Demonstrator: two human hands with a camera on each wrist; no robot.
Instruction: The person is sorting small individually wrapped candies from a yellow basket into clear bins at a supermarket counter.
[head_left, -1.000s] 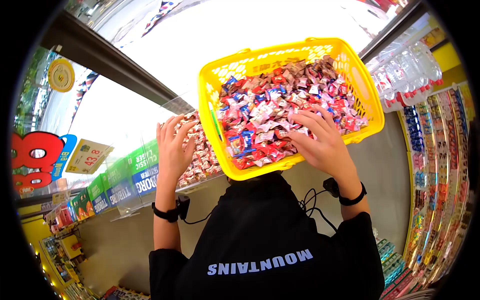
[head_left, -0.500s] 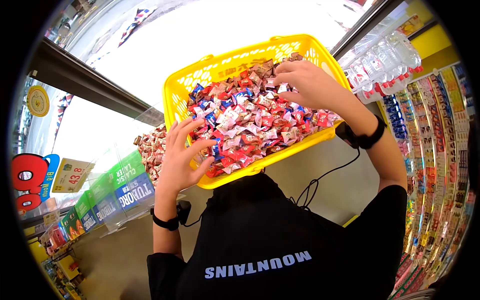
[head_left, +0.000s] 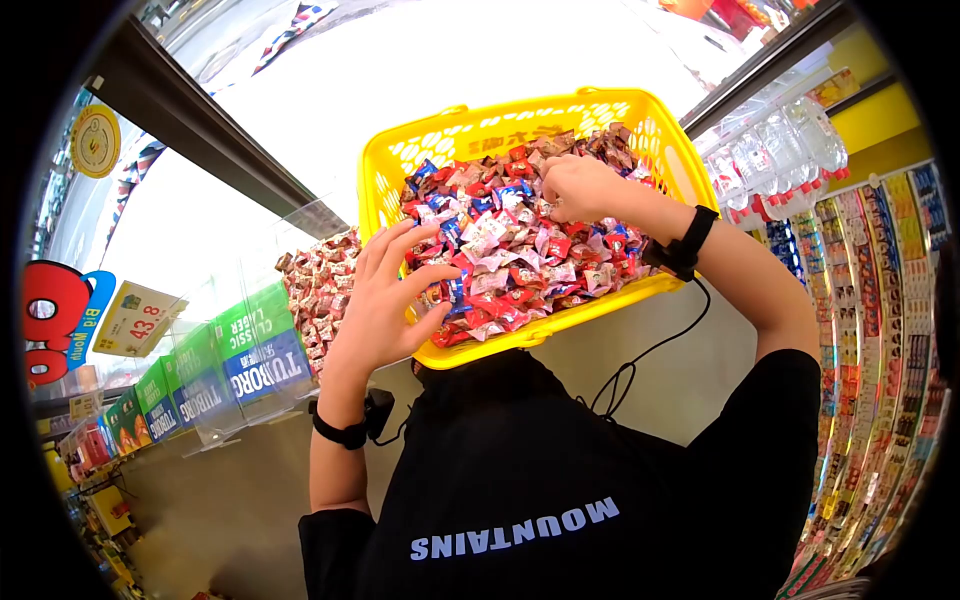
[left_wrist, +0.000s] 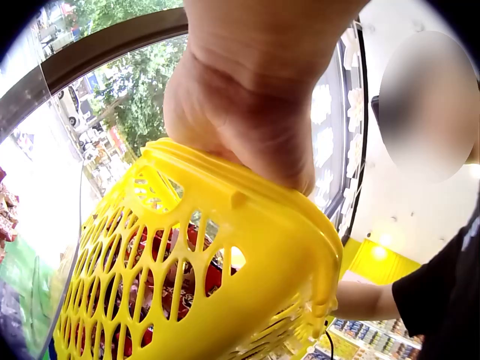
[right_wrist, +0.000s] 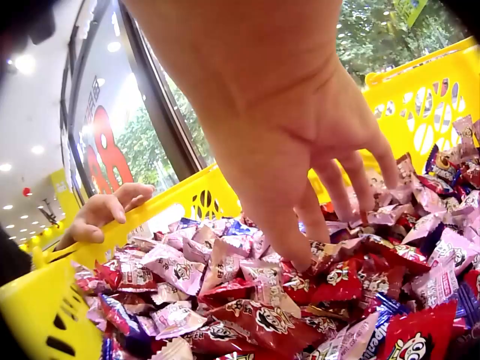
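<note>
A yellow plastic basket [head_left: 560, 328] is heaped with wrapped candies [head_left: 500, 250] in red, pink, blue and brown wrappers. My right hand [head_left: 590, 188] is down at the pile inside it. Seen from the right wrist, its spread fingers [right_wrist: 352, 187] point down, the tips among the wrappers. My left hand [head_left: 375, 300] lies at the basket's left edge with fingers spread. From the left wrist, the heel of that hand [left_wrist: 232, 120] rests over the rim, its fingers hidden behind. In the right wrist view, left fingers [right_wrist: 112, 210] reach over the basket wall.
Left of the basket, more brown-wrapped candies [head_left: 315, 290] sit behind a clear panel. Green and blue beer cartons [head_left: 262, 345] line up beside them. Water bottles [head_left: 775, 155] and shelves of packets [head_left: 870, 370] stand on the right. A window frame [head_left: 200, 110] runs along the left.
My right hand first lifted away from the candies toward the basket's far right, then came down with fingers bent toward the pile. My left hand moved from beside the basket onto its left edge.
</note>
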